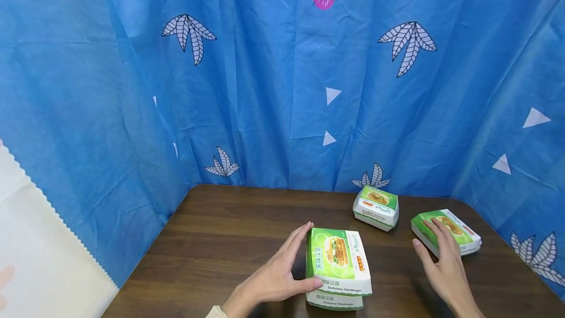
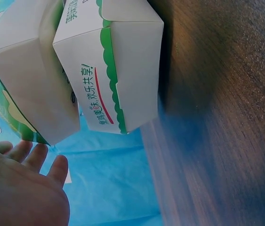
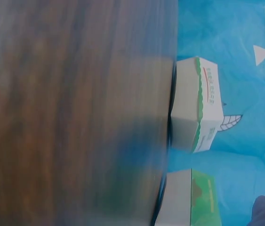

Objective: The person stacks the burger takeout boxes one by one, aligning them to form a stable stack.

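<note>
Two white-and-green hamburger boxes stand stacked at the front of the table. My left hand (image 1: 275, 278) is beside the upper hamburger box (image 1: 340, 261), its fingers extended along the left side and the thumb at the front corner. In the left wrist view those fingertips lie right at the box's edge. The lower hamburger box (image 1: 335, 301) shows below it, mostly covered in the head view. On the right, my right hand (image 1: 446, 271) has its fingers spread, overlapping the left part of another hamburger box (image 1: 459, 229) in the head view.
A further hamburger box (image 1: 376, 208) stands near the back edge of the brown wooden table (image 1: 238, 229). Blue patterned curtain (image 1: 265, 87) hangs behind and along both sides. At the far left is a pale cloth (image 1: 39, 239) with a zigzag edge.
</note>
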Demonstrator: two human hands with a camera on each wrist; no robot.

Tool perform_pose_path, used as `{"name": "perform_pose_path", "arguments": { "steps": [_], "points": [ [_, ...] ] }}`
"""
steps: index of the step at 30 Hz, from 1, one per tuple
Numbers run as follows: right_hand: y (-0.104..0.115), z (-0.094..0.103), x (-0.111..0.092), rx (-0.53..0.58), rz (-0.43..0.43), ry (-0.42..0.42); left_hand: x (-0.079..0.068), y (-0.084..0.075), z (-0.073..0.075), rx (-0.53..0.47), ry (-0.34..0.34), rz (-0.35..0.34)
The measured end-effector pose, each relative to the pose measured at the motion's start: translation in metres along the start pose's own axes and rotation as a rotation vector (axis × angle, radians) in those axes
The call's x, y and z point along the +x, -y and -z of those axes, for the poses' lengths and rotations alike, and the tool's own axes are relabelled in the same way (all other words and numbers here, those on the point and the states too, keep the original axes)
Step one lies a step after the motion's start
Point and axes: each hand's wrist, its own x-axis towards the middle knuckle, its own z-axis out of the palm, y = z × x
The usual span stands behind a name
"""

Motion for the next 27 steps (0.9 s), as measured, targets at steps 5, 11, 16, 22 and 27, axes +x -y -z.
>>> {"name": "perform_pose_path", "arguments": {
  "steps": [5,11,16,22,27],
  "points": [
    [-0.006,0.003,0.001,-0.019,-0.017,-0.017,0.001,-0.001,0.000,-0.010,0.005,0.012],
    [-0.014,0.006,0.003,-0.018,-0.020,-0.054,0.000,-0.002,0.000,-0.011,0.006,0.029],
    [-0.018,0.008,0.004,-0.032,-0.032,-0.071,0.000,-0.002,0.000,-0.021,0.007,0.031],
    [-0.024,0.012,0.006,-0.041,-0.056,-0.075,0.000,-0.002,-0.001,-0.015,0.003,0.025],
    [-0.027,0.016,0.008,-0.066,-0.078,-0.072,0.000,-0.002,0.000,-0.011,-0.002,0.018]
  ]
}}
